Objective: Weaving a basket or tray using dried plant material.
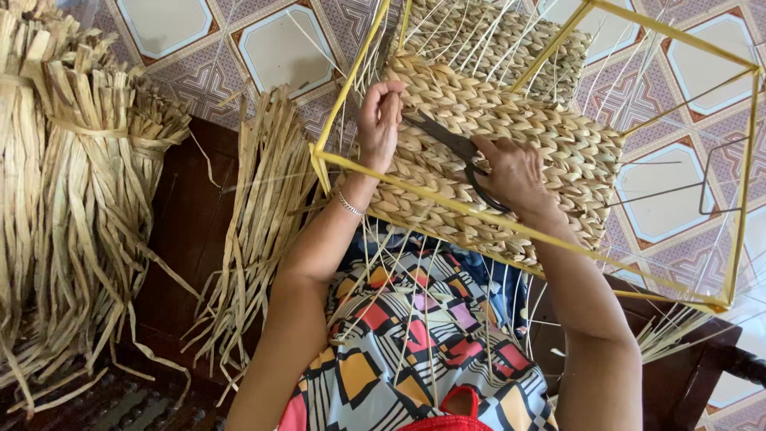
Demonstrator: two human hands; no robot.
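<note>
A half-woven basket [511,128] of braided pale straw rests on my lap inside a yellow wire frame [742,191]. My left hand [380,120] pinches a strand at the basket's left end, a thin bracelet on its wrist. My right hand [517,175] grips dark scissors [456,145] lying across the weave, blades pointing toward the left hand. Thin straw spokes stick out of the basket above and below.
Bundles of dried straw strips [72,183] stand tied at the left, and another loose bundle [263,207] leans on a dark wooden seat [187,231]. Patterned floor tiles [279,48] lie beyond. My patterned, colourful clothing [415,343] fills the bottom middle.
</note>
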